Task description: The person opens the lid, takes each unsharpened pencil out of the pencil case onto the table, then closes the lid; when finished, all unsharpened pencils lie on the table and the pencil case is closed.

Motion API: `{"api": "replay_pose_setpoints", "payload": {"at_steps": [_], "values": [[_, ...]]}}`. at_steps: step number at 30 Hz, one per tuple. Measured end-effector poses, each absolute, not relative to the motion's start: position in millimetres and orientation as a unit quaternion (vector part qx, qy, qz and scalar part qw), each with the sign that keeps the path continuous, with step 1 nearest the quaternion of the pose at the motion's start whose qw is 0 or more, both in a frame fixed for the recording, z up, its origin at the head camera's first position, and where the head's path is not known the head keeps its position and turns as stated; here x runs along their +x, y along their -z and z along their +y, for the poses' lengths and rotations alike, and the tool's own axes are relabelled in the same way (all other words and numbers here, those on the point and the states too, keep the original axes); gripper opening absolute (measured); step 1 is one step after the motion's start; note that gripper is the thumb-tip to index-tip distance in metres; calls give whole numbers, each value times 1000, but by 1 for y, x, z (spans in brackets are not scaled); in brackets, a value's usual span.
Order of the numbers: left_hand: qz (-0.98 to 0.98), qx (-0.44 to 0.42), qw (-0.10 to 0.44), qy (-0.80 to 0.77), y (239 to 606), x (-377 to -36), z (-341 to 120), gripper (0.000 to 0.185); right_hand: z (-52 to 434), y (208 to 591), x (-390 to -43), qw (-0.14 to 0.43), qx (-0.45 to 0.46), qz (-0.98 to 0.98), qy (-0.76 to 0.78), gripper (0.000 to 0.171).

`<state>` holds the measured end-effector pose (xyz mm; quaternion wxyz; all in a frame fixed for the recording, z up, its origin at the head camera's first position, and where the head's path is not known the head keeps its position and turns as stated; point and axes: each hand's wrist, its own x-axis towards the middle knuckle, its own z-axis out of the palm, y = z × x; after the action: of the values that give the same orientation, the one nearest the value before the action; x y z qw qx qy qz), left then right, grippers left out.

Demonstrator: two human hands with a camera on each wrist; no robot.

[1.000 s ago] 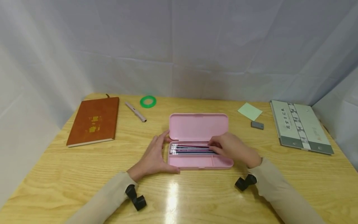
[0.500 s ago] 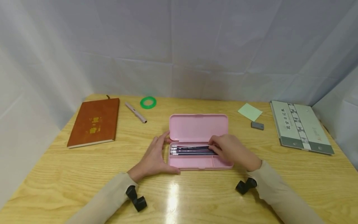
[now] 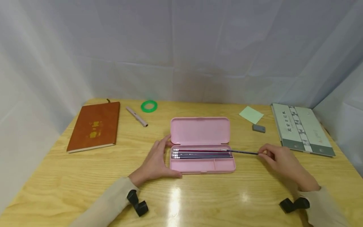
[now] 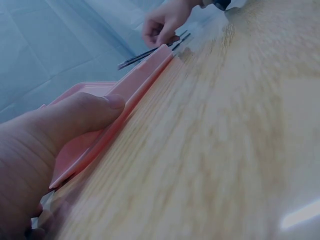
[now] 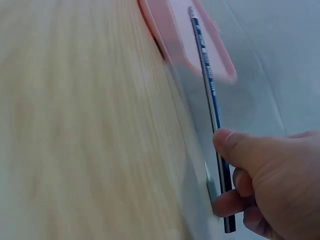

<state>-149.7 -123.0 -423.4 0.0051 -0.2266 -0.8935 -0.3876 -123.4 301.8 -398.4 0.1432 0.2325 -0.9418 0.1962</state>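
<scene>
An open pink pencil case (image 3: 195, 165) lies on the wooden table, its lid (image 3: 200, 130) tipped back. Several dark striped pencils (image 3: 198, 154) with silver ends lie in its rear compartment; the two front compartments hold nothing. My left hand (image 3: 154, 162) holds the case at its left end, thumb along the front wall (image 4: 107, 107) and fingers at the back corner. To the right of the case, my right hand (image 3: 282, 159) pinches a dark blue pencil (image 5: 207, 75) near one end. The pencil's silver-tipped end still overlaps the case's right part in the head view.
A brown notebook (image 3: 95, 126), a pale pen (image 3: 136, 116) and a green tape ring (image 3: 149, 106) lie to the left and back. On the right are a light green sticky note (image 3: 251, 114), a grey eraser (image 3: 259, 128) and a grey-green notebook (image 3: 304, 129).
My right hand has moved right, out of the case, drawing one pencil with it. The left hand stays on the case. The view has shifted slightly.
</scene>
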Motion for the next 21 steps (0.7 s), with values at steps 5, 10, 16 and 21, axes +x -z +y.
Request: {"api": "replay_pose_setpoints", "payload": {"at_steps": [5, 10, 16, 21], "values": [[-893, -226, 1, 388, 423, -150, -123, 138, 338, 405, -109, 123, 185, -958, -180, 4], [-893, -224, -4, 390, 423, -150, -125, 138, 344, 407, -112, 105, 188, -964, -159, 10], [-890, -225, -8, 398, 424, -151, -125, 137, 316, 400, -128, 70, 207, -962, -163, 12], [-889, -230, -5, 395, 424, -151, -124, 137, 278, 391, -144, 53, 227, -954, -190, 16]]}}
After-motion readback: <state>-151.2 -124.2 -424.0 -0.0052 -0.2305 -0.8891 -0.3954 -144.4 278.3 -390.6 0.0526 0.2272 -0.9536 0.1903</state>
